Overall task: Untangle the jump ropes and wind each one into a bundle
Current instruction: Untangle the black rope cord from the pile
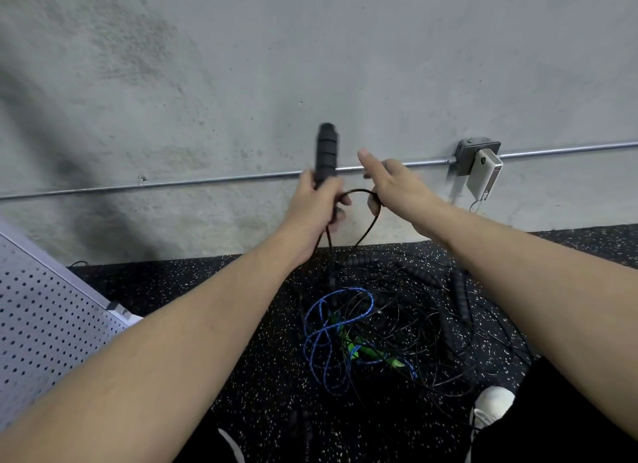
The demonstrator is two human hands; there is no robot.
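Note:
My left hand (pixel 319 200) grips a black ribbed jump-rope handle (pixel 327 152) upright in front of the wall. A thin black cord (pixel 359 191) arcs from that fist to my right hand (pixel 393 183), which pinches it low in the fingers while the index finger points up. From both hands the cord drops to a tangled pile (pixel 397 324) on the floor. The pile holds black cords, a blue braided rope (pixel 331 324) with green handles (pixel 359 350), and several black ribbed handles (pixel 457 295).
A concrete wall with a metal conduit (pixel 207 179) and an outlet box with a white charger (pixel 483 172) stands ahead. A perforated white panel (pixel 45 317) lies at the left. The floor is black speckled rubber (pixel 207 283). My white shoe (pixel 492 407) sits at the lower right.

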